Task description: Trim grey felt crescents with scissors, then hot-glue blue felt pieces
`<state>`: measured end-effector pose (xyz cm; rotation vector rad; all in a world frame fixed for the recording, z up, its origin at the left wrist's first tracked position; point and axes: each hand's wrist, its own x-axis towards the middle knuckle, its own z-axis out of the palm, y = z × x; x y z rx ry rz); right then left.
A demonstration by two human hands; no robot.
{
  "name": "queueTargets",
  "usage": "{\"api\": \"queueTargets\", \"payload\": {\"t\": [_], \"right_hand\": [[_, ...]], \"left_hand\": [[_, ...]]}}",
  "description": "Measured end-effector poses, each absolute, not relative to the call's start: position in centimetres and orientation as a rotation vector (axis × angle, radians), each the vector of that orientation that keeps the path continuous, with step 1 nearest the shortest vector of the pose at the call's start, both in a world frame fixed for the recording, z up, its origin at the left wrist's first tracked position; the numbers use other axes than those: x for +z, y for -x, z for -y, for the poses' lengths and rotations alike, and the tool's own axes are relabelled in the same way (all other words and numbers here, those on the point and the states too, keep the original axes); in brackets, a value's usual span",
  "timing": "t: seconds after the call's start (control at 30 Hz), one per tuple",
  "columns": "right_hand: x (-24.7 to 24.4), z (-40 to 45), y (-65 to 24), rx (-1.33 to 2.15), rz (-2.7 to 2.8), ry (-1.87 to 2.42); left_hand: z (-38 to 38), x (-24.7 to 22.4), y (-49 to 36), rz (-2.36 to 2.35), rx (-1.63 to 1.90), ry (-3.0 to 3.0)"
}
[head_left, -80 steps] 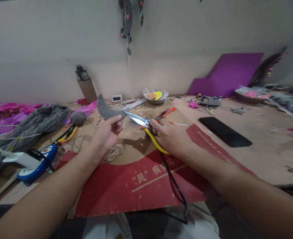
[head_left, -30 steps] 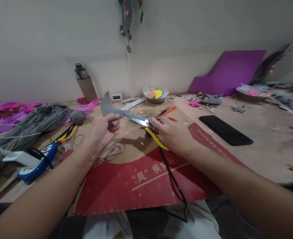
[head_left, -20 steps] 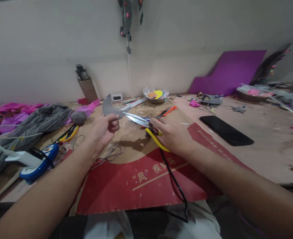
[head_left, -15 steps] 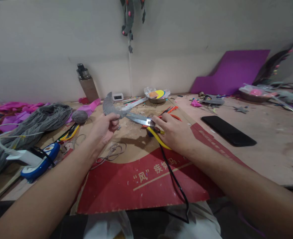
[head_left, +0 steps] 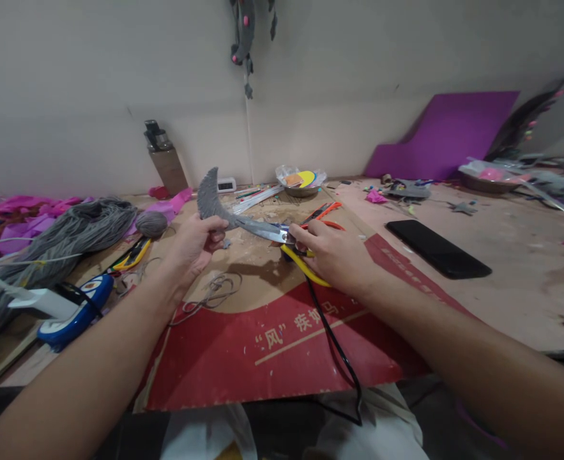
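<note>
My left hand (head_left: 199, 246) pinches a grey crescent-shaped piece (head_left: 209, 197), which looks like felt, and holds it above the cardboard. Closed around yellow-handled scissors (head_left: 305, 267) is my right hand (head_left: 332, 254). The scissor blades point left and meet the right end of the grey crescent; whether they are cutting into it is too small to tell. Below my hands lies a red and brown cardboard sheet (head_left: 282, 370). A loose coil of thin grey cord (head_left: 214, 291) rests on it near my left wrist.
At left are a grey yarn skein (head_left: 90, 227), a yarn ball (head_left: 151, 223), a yellow utility knife (head_left: 135, 254) and a blue-and-white power strip (head_left: 75, 313). A black phone (head_left: 437, 249) lies at right. Orange-handled scissors (head_left: 332, 223) sit behind my right hand, and a black cable (head_left: 336, 342) crosses the cardboard.
The grey crescent has tilted slightly more upright in my left hand. The scissor blades look closer together. My right hand has shifted a little to the left.
</note>
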<state>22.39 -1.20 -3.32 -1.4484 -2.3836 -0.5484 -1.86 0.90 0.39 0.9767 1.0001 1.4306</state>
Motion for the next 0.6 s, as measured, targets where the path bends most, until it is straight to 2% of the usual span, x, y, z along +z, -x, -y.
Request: {"api": "queueTargets", "payload": {"t": [0.6], "right_hand": [[-3.24, 1.29, -22.23, -0.545, 2.440, 1.444]], "left_hand": [[-1.39, 0.74, 2.44, -0.963, 1.308, -0.816]]}}
